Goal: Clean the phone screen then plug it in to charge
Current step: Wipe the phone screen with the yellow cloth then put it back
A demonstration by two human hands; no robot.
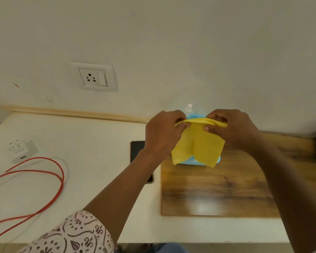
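Left hand (162, 133) and right hand (232, 128) raised side by side, each pinching top edge of yellow cloth (199, 143), which hangs over blue basket (193, 160). Phone (136, 148) flat at 9 o'clock of cloth, long axis 12–6, partly under left forearm. Red cable (49, 172) far left.

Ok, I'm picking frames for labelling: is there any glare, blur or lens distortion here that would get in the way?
Head view: a bright glare patch sits on the wooden board near its front edge; the right hand and its forearm smear with motion blur; the wide lens bows the desk edge and tilts the wall socket; the yellow cloth stays fairly sharp; the phone is dark and half hidden.
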